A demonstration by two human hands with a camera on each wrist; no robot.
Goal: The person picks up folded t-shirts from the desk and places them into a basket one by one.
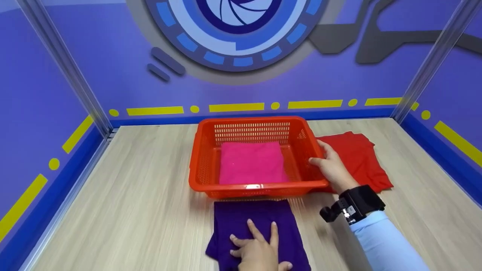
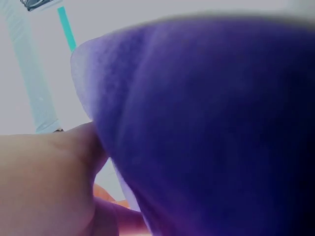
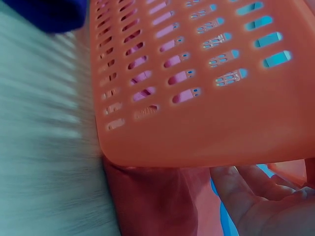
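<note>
My left hand [image 1: 258, 254] rests with spread fingers on a folded purple cloth [image 1: 263, 210] at the front of the table. In the left wrist view, that cloth [image 2: 211, 108] fills most of the picture and hides most of the fingers. With the thumb over the rim, my right hand [image 1: 333, 165] grips the right side of an orange-red plastic basket [image 1: 211, 188]. A folded pink cloth [image 1: 251, 162] lies inside the basket. To the right, partly behind my right hand, is a red cloth [image 1: 357, 158]. The right wrist view has the basket's slotted wall [image 3: 197, 132] above the red cloth [image 3: 152, 201].
The basket stands near the back of a light wood table [image 1: 143, 195]. A blue-purple panel [image 1: 158, 90] closes off the back, with further panels at both sides. Metal posts [image 1: 71, 71] mark the back corners.
</note>
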